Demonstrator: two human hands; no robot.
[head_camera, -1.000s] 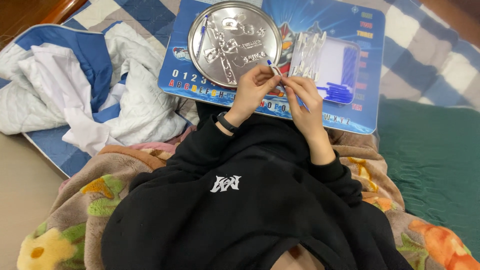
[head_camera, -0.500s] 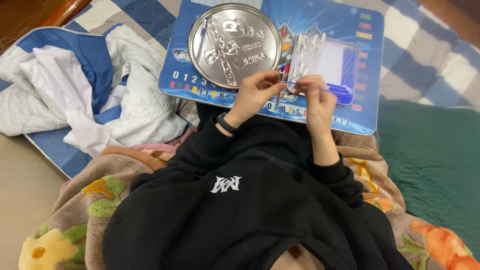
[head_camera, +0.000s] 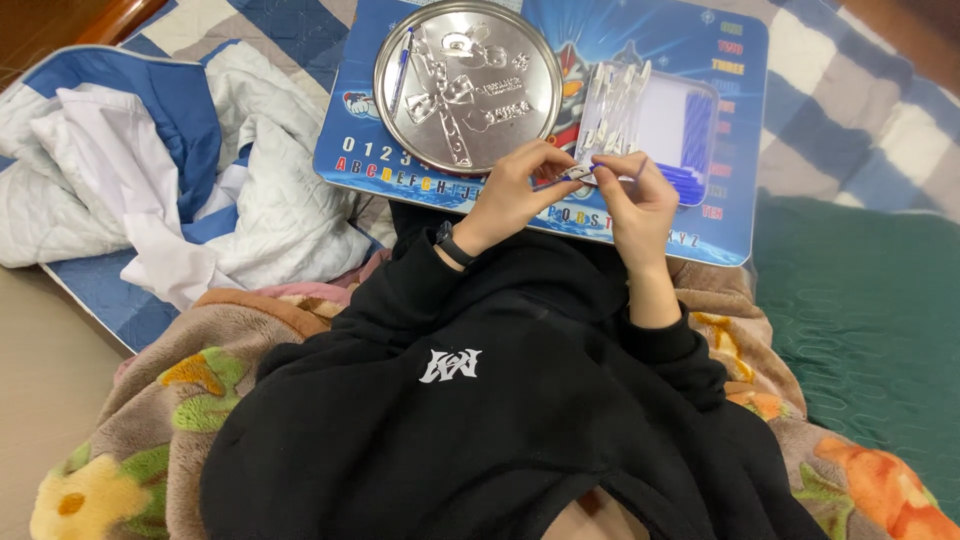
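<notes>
Now blue pen (head_camera: 575, 174) pinched between left hand (head_camera: 515, 190), right hand (head_camera: 640, 200).

Materials and finishes on the lap desk and bed

The round tray (head_camera: 470, 85) was bright polished metal, mirror-glossy, and carried clear, shiny plastic pen parts (head_camera: 445, 100). The lap desk (head_camera: 740, 215) had a smooth, glossy printed blue top. A clear plastic box (head_camera: 665, 125) looked thin and glassy, with blue plastic refills (head_camera: 695, 135) inside. Between the 2 hands sat a slim pen (head_camera: 572, 176) of blue and clear plastic. The hoodie (head_camera: 480, 400) was matt black knit cloth, the floral blanket (head_camera: 150, 440) plush fleece, the white-and-blue jacket (head_camera: 170, 170) quilted fabric, the green cover (head_camera: 860, 310) stitched matt textile.
</notes>
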